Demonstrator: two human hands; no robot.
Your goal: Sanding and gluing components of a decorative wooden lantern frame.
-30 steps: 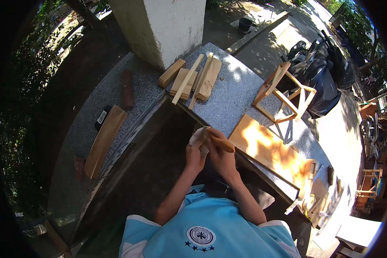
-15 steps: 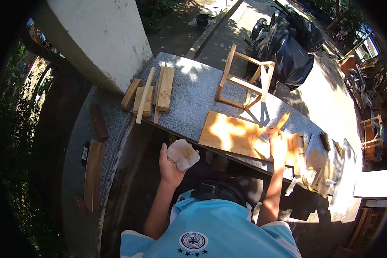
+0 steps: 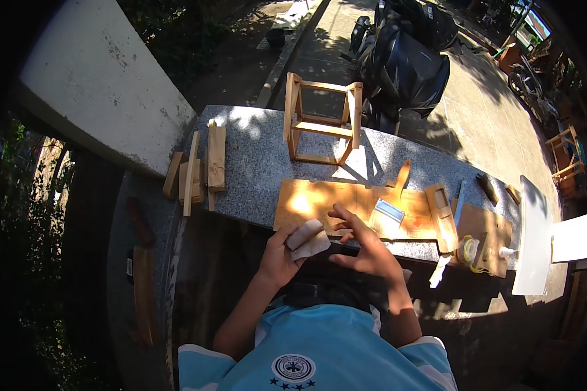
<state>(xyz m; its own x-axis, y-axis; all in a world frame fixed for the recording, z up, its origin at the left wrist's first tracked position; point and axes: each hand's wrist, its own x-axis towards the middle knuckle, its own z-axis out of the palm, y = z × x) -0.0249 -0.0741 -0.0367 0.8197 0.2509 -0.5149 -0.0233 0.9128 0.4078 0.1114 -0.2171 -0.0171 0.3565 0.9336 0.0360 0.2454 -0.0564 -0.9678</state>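
Note:
My left hand (image 3: pixel 276 262) is closed round a folded white cloth (image 3: pixel 308 239), in front of the table's near edge. The cloth is bent over on itself. Just right of it, my right hand (image 3: pixel 366 249) holds nothing, its fingers spread and apart from the cloth. Beyond the hands lies a flat wooden board (image 3: pixel 326 197) on the speckled stone table (image 3: pixel 251 153). A wide paintbrush (image 3: pixel 389 212) rests on that board, its wooden handle pointing away from me. Behind the board stands a small wooden frame (image 3: pixel 323 129) of joined sticks.
Wood blocks and strips (image 3: pixel 216 159) lie at the table's left end. On the right are a wooden hand plane (image 3: pixel 442 218), a yellow-rimmed container (image 3: pixel 468 247) and a thin pale sheet (image 3: pixel 531 241). A concrete pillar (image 3: pixel 111 78) rises at left; a black motorcycle (image 3: pixel 407 72) stands behind.
My right hand has let go of the paintbrush and come back toward the left hand. The cloth, spread flat before, is now bent over in my left hand. The view has shifted.

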